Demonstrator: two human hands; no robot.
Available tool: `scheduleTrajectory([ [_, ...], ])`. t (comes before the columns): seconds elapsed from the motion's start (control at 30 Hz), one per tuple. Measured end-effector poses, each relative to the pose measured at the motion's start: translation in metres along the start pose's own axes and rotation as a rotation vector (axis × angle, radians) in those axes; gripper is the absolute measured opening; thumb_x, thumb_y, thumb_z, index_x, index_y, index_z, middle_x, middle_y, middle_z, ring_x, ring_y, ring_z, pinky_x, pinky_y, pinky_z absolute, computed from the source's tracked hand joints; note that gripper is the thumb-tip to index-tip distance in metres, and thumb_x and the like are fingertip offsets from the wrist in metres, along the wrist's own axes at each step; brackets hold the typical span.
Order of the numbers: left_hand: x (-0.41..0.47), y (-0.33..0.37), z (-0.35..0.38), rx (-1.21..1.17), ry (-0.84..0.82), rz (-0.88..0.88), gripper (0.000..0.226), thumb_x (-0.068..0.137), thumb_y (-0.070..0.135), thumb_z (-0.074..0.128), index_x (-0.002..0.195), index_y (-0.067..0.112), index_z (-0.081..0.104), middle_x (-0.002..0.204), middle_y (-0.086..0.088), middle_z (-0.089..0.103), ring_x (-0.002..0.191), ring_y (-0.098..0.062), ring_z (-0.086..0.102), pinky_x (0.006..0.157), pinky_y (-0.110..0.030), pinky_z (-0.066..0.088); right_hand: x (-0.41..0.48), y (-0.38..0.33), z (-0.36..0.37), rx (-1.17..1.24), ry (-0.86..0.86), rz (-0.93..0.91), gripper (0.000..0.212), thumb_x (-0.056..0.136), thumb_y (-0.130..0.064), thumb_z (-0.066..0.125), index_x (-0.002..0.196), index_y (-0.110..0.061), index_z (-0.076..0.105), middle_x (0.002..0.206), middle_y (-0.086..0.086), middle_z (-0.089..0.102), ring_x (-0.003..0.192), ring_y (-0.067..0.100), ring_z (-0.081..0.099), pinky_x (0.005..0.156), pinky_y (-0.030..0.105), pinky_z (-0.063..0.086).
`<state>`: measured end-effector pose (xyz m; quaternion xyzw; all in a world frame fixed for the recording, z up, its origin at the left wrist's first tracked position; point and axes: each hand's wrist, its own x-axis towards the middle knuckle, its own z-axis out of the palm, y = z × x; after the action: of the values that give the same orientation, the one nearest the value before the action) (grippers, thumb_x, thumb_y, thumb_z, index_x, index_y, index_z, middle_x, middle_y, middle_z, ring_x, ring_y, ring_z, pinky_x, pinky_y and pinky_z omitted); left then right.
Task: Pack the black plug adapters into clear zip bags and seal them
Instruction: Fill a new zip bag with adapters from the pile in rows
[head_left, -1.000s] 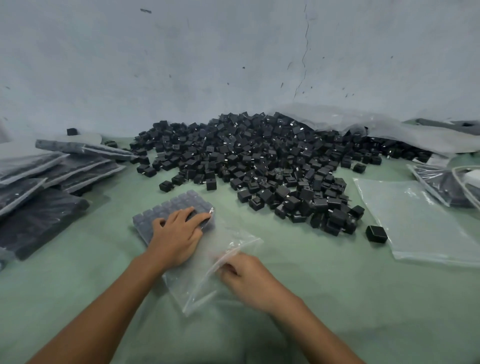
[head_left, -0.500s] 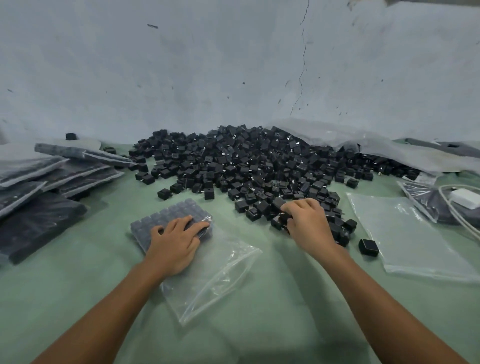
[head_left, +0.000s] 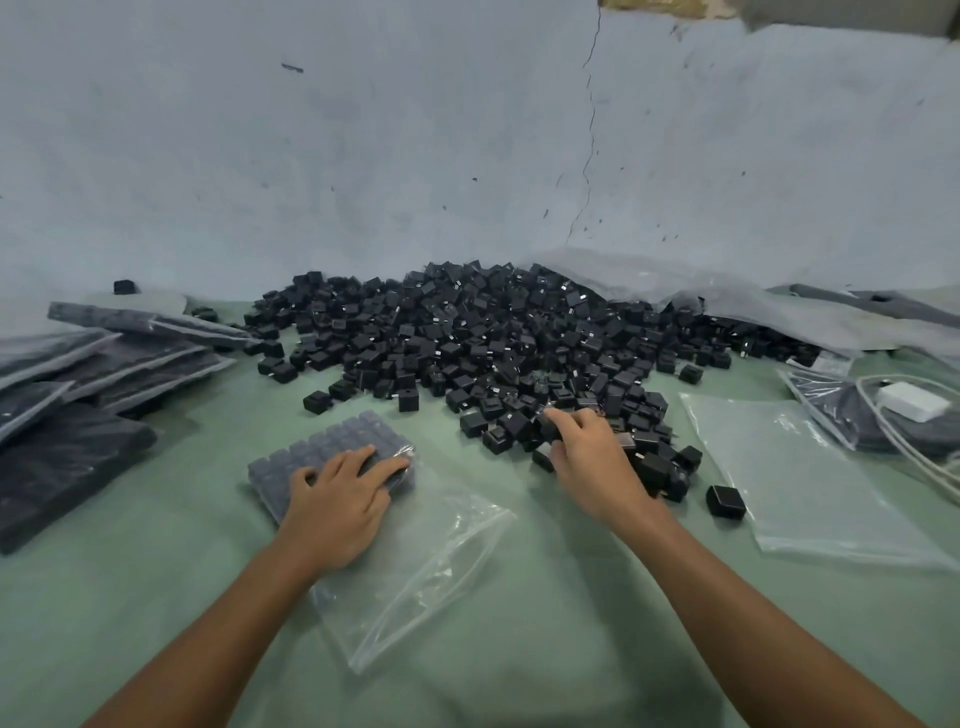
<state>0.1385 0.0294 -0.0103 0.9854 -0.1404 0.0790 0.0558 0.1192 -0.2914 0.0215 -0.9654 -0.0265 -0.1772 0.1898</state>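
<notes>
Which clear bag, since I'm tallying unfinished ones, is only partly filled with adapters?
The zip bag under the left hand: adapters fill only its far end. The stacked bags at left are full; the flat bag at right is empty.

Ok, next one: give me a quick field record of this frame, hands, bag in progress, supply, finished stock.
left hand: flat on the rows of adapters inside the clear zip bag
right hand: fingers curled round black adapters at the near edge of the adapter pile
bag fill: far end filled, near part empty
supply: adapter pile large, beyond both hands
filled bags: stacked at left
empty bag: flat at right
</notes>
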Motion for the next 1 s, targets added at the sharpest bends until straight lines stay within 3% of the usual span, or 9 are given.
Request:
scheduleTrajectory([
  [0.13,0.002,-0.001,0.001,0.005,-0.001,0.002,0.046,0.104,0.043,0.021,0.148,0.056,0.019,0.16,0.01,0.026,0.146,-0.013,0.024,0.113,-0.051,0.022,-0.037,-0.017,-0.007,0.278,0.044,0.109,0.041,0.101,-0.031,0.042,0.141,-0.034,0.047,0.113,-0.007,0.04,0.084,0.009,0.054,0.078,0.028,0.047],
  [0.23,0.003,-0.002,0.003,-0.002,0.003,0.006,0.046,0.104,0.044,0.021,0.148,0.056,0.02,0.159,0.009,0.027,0.145,-0.013,0.025,0.112,-0.051,0.022,-0.072,-0.025,-0.011,0.412,-0.007,0.142,0.038,0.097,-0.034,0.046,0.133,-0.045,0.051,0.11,-0.015,0.044,0.085,0.006,0.055,0.079,0.026,0.045],
  [0.37,0.003,-0.002,0.004,-0.003,-0.006,0.001,0.046,0.104,0.044,0.022,0.148,0.056,0.02,0.159,0.009,0.027,0.145,-0.014,0.025,0.113,-0.052,0.021,-0.106,-0.039,-0.012,0.529,-0.077,0.195,0.026,0.094,-0.031,0.053,0.116,-0.044,0.057,0.104,-0.016,0.066,0.083,0.005,0.062,0.078,0.026,0.051],
  [0.47,0.003,-0.002,0.004,-0.009,-0.008,-0.002,0.046,0.104,0.043,0.022,0.148,0.056,0.02,0.16,0.009,0.026,0.145,-0.014,0.025,0.113,-0.052,0.02,-0.121,-0.056,-0.008,0.678,-0.138,0.211,0.021,0.091,-0.027,0.059,0.103,-0.044,0.063,0.098,-0.022,0.07,0.086,0.001,0.066,0.077,0.019,0.053],
  [0.6,0.003,0.0,0.003,-0.013,-0.027,-0.008,0.046,0.104,0.044,0.021,0.148,0.055,0.019,0.161,0.008,0.025,0.146,-0.015,0.023,0.114,-0.053,0.019,-0.125,-0.082,0.007,0.969,-0.213,0.309,0.021,0.092,-0.017,0.063,0.099,-0.033,0.076,0.099,-0.01,0.074,0.094,0.01,0.07,0.079,0.03,0.061],
  [0.77,0.004,-0.002,0.003,-0.006,-0.023,-0.005,0.045,0.104,0.044,0.021,0.146,0.057,0.018,0.161,0.008,0.026,0.146,-0.016,0.024,0.113,-0.054,0.021,-0.109,-0.11,0.023,1.462,-0.31,0.499,0.021,0.098,0.002,0.051,0.093,0.005,0.071,0.092,0.009,0.069,0.093,0.015,0.066,0.09,0.03,0.057],
  [0.87,0.006,-0.002,0.004,-0.015,-0.024,-0.005,0.044,0.103,0.045,0.02,0.145,0.059,0.016,0.161,0.008,0.025,0.146,-0.016,0.024,0.113,-0.054,0.02,-0.097,-0.122,0.03,1.623,-0.28,0.654,0.025,0.098,0.009,0.045,0.09,0.004,0.069,0.089,0.011,0.069,0.09,0.017,0.065,0.09,0.028,0.057],
  [1.0,0.006,-0.002,0.004,-0.022,-0.017,-0.004,0.044,0.104,0.045,0.02,0.146,0.059,0.017,0.16,0.008,0.026,0.145,-0.015,0.024,0.113,-0.053,0.019,-0.079,-0.141,0.043,1.698,-0.272,0.724,0.024,0.093,0.014,0.043,0.096,-0.001,0.061,0.092,0.014,0.061,0.088,0.019,0.056,0.084,0.026,0.052],
])
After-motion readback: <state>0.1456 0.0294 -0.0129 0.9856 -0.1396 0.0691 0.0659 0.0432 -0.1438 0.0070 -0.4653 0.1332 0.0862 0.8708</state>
